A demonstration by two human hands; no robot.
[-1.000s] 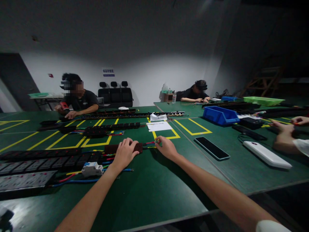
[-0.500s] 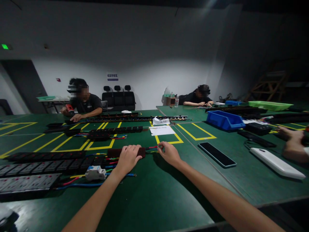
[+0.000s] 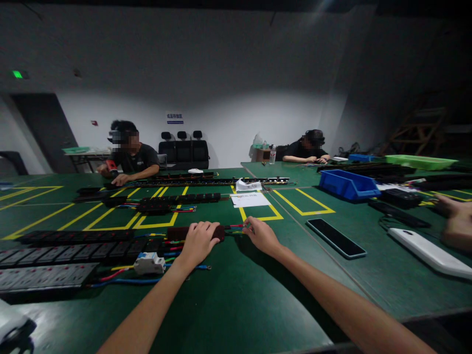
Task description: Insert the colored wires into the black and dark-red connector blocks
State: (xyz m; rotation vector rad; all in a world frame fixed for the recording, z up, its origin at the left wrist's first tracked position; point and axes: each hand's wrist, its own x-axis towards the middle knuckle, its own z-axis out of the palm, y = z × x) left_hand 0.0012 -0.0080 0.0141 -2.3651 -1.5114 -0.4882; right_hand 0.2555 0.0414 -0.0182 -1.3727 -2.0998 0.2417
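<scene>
My left hand (image 3: pixel 200 241) lies over a dark reddish box-shaped part (image 3: pixel 177 232), its fingers closed over the far side and the thumb at the near right end. Coloured wires (image 3: pixel 234 226) come out of that part's right end. The fingertips of my right hand (image 3: pixel 262 235) pinch the end of the red wire; its tip is hidden by them. To the left lie several black socket strips (image 3: pixel 47 277) in rows. A white circuit breaker (image 3: pixel 149 263) with yellow, red and blue leads sits in front of my left hand.
A phone (image 3: pixel 336 238), a white elongated device (image 3: pixel 427 250) and a blue bin (image 3: pixel 348 185) are on the right. Paper (image 3: pixel 250 199) and more strips (image 3: pixel 180 198) lie beyond my hands. Two people work across the table; another person's hand (image 3: pixel 457 221) is at the right edge.
The view has shifted slightly, so things appear a little further right. My hands keep the same hold on the part and the wire. The other person's hand at the right has moved.
</scene>
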